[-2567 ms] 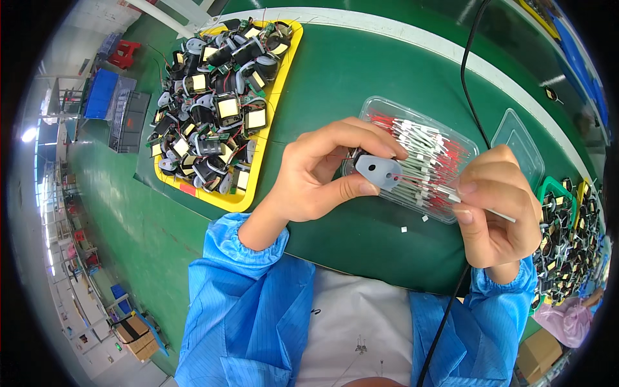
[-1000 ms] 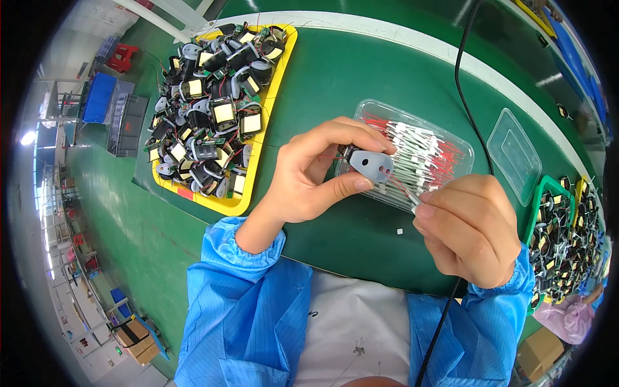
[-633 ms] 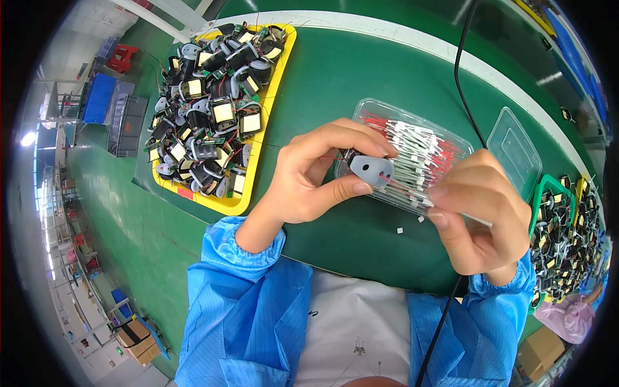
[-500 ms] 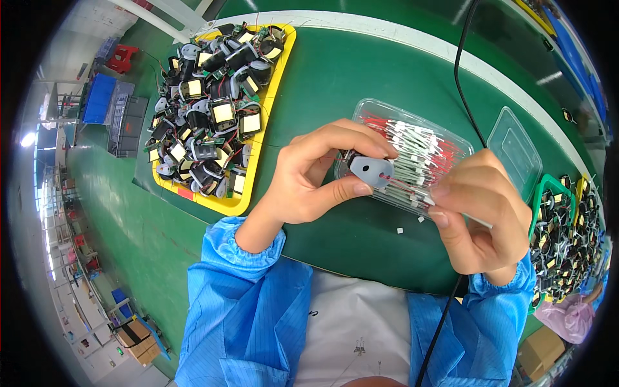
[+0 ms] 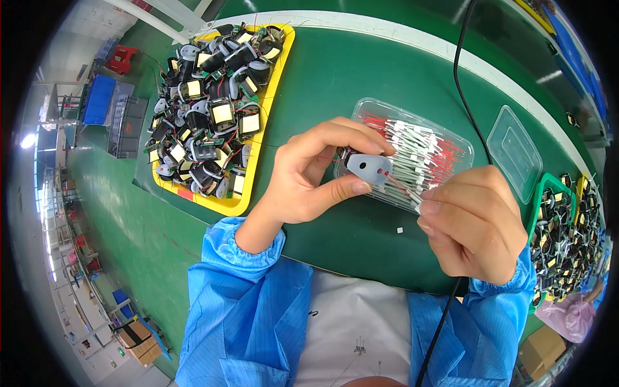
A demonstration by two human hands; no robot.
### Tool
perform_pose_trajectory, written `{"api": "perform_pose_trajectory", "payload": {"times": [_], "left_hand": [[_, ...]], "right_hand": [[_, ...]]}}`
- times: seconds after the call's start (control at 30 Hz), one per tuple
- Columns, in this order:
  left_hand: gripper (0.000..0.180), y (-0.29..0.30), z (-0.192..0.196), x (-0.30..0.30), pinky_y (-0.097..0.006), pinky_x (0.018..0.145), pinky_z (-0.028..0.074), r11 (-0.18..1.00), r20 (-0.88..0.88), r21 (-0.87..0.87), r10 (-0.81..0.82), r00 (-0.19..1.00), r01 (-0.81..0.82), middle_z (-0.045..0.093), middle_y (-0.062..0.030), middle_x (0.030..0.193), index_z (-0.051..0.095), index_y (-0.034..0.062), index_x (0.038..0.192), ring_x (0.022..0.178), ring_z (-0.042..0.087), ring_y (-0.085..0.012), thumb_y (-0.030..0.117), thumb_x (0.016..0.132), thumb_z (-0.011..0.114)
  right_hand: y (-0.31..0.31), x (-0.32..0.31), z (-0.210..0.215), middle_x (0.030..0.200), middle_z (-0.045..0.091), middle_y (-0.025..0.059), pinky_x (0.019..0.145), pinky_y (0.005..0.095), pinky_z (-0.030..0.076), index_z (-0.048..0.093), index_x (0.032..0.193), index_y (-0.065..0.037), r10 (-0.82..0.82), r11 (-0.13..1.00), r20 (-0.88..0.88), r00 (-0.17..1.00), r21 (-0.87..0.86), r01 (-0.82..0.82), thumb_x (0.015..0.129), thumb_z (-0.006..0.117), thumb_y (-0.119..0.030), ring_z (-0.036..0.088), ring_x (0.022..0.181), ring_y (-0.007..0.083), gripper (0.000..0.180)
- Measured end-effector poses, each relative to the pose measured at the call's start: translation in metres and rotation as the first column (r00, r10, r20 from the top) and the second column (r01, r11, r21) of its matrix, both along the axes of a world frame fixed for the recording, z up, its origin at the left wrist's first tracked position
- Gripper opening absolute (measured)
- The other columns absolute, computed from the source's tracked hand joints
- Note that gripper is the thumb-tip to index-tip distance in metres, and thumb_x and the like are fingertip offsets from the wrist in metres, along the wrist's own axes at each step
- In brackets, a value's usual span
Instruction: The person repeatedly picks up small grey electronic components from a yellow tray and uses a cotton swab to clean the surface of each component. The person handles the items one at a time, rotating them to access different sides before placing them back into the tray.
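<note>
Grey plastic casing [image 5: 370, 169], pinched in the left hand [image 5: 308, 173] above a clear box [image 5: 365, 106] of wires [image 5: 419, 153] on the green bench [image 5: 322, 71]. The right hand [image 5: 476, 224] pinches a thin wire [image 5: 402, 186] running from the casing: threading seems in hand, probably calling next for a gentle pull.

We identify the grey housing [image 5: 370, 169] as smooth, matt plastic. On the far left, we note a yellow tray [image 5: 269, 100] of smooth, slightly glossy plastic. To the right, the box [image 5: 372, 106] and the lid [image 5: 514, 153] are clear, glossy plastic. The desk [image 5: 335, 71] appears smooth with low sheen. Near, we observe sheened cloth sleeves [image 5: 248, 316] and a matt cloth shirt [image 5: 354, 316].
</note>
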State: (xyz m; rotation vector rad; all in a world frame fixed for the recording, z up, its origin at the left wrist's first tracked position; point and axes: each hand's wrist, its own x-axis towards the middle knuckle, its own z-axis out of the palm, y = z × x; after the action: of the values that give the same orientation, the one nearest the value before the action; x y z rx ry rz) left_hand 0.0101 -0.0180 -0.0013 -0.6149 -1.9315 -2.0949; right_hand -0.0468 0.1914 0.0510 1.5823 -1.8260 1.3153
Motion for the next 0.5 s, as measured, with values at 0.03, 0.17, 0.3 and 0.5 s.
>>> {"api": "perform_pose_trajectory", "payload": {"times": [0.03,0.17,0.3,0.5], "left_hand": [[0.035,0.0001,-0.0001,-0.0001,-0.04,0.085,0.049,1.0,0.0,-0.002,0.0,1.0,0.0,0.059,-0.0255,0.106,0.052,-0.0001,0.107,0.102,0.059,-0.0308,0.007,0.078,0.07],[0.035,0.0006,-0.0007,-0.0004,-0.04,0.085,0.049,1.0,0.007,-0.004,-0.005,1.0,0.005,0.059,-0.0255,0.106,0.052,-0.0001,0.107,0.102,0.059,-0.0308,0.007,0.079,0.07],[0.035,-0.0005,-0.002,-0.0007,-0.04,0.085,0.049,1.0,-0.014,-0.022,-0.007,1.0,0.007,0.059,-0.0254,0.107,0.052,-0.0001,0.107,0.102,0.059,-0.0309,0.007,0.079,0.07],[0.035,0.0011,-0.0012,-0.0008,-0.04,0.085,0.049,1.0,0.006,-0.001,-0.01,1.0,0.01,0.06,-0.0248,0.106,0.052,0.0,0.107,0.102,0.059,-0.0311,0.007,0.078,0.07]], "right_hand": [[0.0007,0.0011,0.0001,0.082,0.062,0.0139,0.054,0.0314,0.047,0.06,0.092,0.002,-0.008,1.0,0.03,1.0,0.02,0.007,0.066,0.072,0.007,0.058,0.065,0.0249,0.03],[0.0001,0.0004,0.0,0.081,0.062,0.0139,0.054,0.0312,0.046,0.06,0.091,0.002,0.001,1.0,0.042,0.999,0.009,-0.002,0.065,0.072,0.007,0.058,0.064,0.0249,0.029],[0.0007,-0.0001,0.0001,0.081,0.062,0.0139,0.055,0.032,0.046,0.06,0.092,0.002,0.018,1.0,0.095,0.995,0.016,-0.02,0.067,0.071,0.007,0.058,0.065,0.0249,0.027],[0.0035,-0.002,0.0025,0.081,0.062,0.0136,0.057,0.0328,0.046,0.059,0.094,0.001,0.021,0.999,0.16,0.987,0.036,-0.028,0.07,0.07,0.005,0.057,0.066,0.0248,0.027]]}}
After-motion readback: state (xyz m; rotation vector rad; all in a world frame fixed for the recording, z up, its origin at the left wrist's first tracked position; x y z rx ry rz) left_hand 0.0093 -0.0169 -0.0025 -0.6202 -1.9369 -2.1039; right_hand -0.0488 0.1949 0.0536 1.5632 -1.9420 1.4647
